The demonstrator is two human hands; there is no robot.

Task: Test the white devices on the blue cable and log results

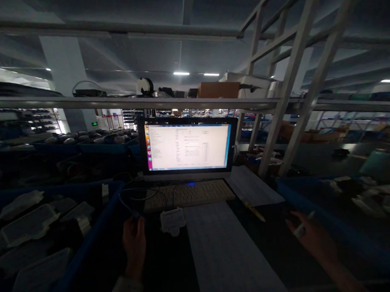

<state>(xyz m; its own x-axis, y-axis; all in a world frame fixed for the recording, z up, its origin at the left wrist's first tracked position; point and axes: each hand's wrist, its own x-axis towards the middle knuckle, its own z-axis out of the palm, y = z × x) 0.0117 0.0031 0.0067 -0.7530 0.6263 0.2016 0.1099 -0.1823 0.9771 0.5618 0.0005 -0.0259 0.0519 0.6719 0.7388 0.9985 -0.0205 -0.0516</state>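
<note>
In the dim head view my left hand [134, 243] is closed around the end of a blue cable [127, 204] that loops up toward the keyboard [188, 194]. A small white device [172, 221] lies on the bench just right of that hand. My right hand [310, 236] is at the right, fingers curled around a white pen-like stick [302, 227]. A lit monitor [186, 145] stands behind the keyboard. A sheet of paper [229, 255] lies between my hands.
A blue bin [88, 242] at the left holds several white plastic-bagged parts. Another blue bin [319, 199] sits at the right. A yellow pencil [254, 210] lies by a second paper [251, 186]. White metal rack posts [290, 81] rise at right; a shelf runs overhead.
</note>
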